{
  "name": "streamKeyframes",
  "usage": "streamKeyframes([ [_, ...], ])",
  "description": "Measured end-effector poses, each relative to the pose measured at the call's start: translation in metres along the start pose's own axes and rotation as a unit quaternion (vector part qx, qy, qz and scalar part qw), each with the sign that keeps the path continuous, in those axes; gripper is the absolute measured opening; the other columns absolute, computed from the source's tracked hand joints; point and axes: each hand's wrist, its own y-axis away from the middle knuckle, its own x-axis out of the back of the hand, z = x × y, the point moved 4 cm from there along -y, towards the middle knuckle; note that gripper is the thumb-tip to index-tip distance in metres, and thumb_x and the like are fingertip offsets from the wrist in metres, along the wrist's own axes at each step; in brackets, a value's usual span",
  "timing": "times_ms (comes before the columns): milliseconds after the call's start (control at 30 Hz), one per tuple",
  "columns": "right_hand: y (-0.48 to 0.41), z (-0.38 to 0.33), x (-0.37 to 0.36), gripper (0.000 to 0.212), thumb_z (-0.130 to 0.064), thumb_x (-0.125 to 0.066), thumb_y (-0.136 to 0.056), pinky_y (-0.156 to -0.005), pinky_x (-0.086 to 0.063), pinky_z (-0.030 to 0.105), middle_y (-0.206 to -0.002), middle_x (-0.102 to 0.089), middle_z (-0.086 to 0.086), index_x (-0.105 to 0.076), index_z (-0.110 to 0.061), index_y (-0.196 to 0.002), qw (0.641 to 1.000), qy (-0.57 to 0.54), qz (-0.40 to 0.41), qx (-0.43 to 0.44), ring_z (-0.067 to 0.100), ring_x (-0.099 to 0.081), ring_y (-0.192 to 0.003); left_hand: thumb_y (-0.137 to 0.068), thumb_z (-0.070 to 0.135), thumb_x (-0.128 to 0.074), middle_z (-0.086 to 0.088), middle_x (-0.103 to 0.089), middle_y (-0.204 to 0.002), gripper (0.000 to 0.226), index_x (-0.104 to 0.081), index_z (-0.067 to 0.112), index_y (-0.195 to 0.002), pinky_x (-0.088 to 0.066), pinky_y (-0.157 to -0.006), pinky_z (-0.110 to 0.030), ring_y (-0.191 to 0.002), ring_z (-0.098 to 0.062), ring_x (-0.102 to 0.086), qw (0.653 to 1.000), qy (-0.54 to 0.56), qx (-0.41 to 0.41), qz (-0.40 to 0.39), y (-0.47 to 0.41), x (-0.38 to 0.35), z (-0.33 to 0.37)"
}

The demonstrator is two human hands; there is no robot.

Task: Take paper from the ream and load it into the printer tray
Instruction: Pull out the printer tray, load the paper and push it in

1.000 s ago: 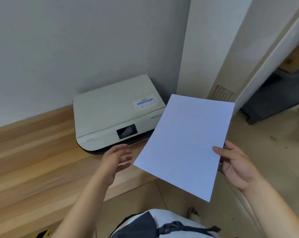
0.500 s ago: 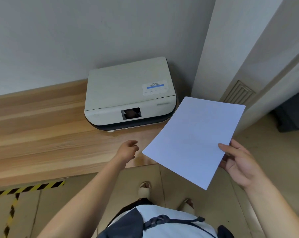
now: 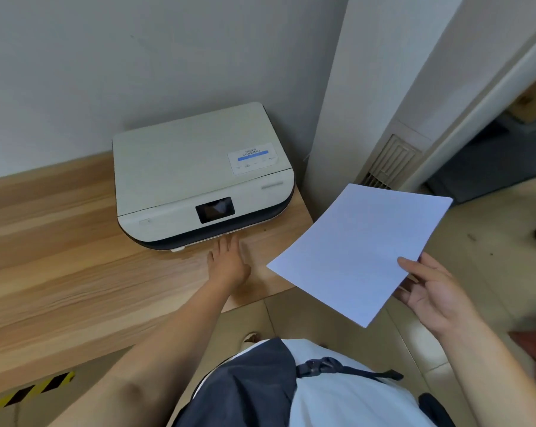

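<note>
A white printer (image 3: 196,167) with a dark base and a small black screen sits on a wooden tabletop (image 3: 75,272), pushed against the wall. Its lid is closed, and a thin pale tray edge shows along the bottom front. My left hand (image 3: 228,261) lies flat on the wood with fingers stretched out, fingertips touching the printer's lower front edge. My right hand (image 3: 431,291) pinches the near right corner of a thin stack of white paper (image 3: 359,251), held tilted in the air to the right of the table. No ream is in view.
A white wall column (image 3: 362,87) stands just right of the printer, with a vent grille (image 3: 387,161) low beside it. A doorway opens at the far right. Yellow-black hazard tape (image 3: 29,391) marks the tiled floor at lower left. My feet are below the table edge.
My left hand has moved forward from the table's front edge to the printer's lower front. The paper has stayed in my right hand, at about the same spot in view.
</note>
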Motion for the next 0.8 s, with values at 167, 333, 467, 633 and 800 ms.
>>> streamKeyframes([
  [167,0.014,0.016,-0.007,0.032,-0.003,-0.052,-0.094,-0.068,-0.060,0.034,-0.116,-0.073,0.001,-0.067,-0.021,-0.117,0.999,-0.021,0.030,0.006,0.022,-0.068,-0.101,-0.090,0.029,-0.054,-0.008,-0.005,-0.167,0.085,-0.005,0.017,-0.159,-0.005,-0.124,-0.047,-0.154,-0.029,0.000,0.998,-0.057,-0.010,0.018,-0.007,-0.003,-0.008],
  [333,0.023,0.029,-0.020,0.032,-0.003,-0.052,-0.094,-0.066,-0.060,0.033,-0.112,-0.074,-0.001,-0.066,-0.020,-0.117,0.999,-0.031,0.037,0.006,0.016,-0.072,-0.090,-0.091,0.027,-0.048,-0.005,-0.004,-0.167,0.083,-0.002,0.015,-0.159,-0.006,-0.123,-0.048,-0.154,-0.028,-0.001,0.997,-0.069,-0.009,0.021,-0.009,-0.007,-0.012],
  [467,0.028,0.034,-0.028,0.035,-0.003,-0.051,-0.094,-0.071,-0.058,0.036,-0.113,-0.074,-0.002,-0.065,-0.021,-0.120,0.998,-0.034,0.043,0.007,0.020,-0.070,-0.094,-0.089,0.024,-0.046,-0.007,-0.004,-0.165,0.086,0.003,0.011,-0.158,-0.005,-0.123,-0.050,-0.154,-0.029,0.002,0.995,-0.097,-0.018,0.018,-0.009,-0.007,-0.010],
  [633,0.031,0.035,-0.031,0.034,-0.002,-0.052,-0.094,-0.077,-0.054,0.039,-0.112,-0.074,0.000,-0.065,-0.020,-0.119,0.997,-0.040,0.060,0.011,0.022,-0.068,-0.095,-0.088,0.027,-0.049,-0.010,-0.010,-0.164,0.085,-0.002,0.014,-0.158,-0.008,-0.123,-0.051,-0.151,-0.031,-0.008,0.990,-0.131,-0.037,0.020,-0.013,-0.003,-0.008],
  [800,0.033,0.038,-0.033,0.033,-0.002,-0.052,-0.094,-0.071,-0.056,0.036,-0.111,-0.074,-0.001,-0.066,-0.021,-0.117,0.997,-0.047,0.064,0.010,0.022,-0.068,-0.095,-0.091,0.027,-0.047,-0.012,-0.007,-0.165,0.084,0.001,0.014,-0.158,-0.007,-0.123,-0.052,-0.152,-0.033,-0.007,0.987,-0.153,-0.041,0.002,-0.014,-0.001,-0.007],
])
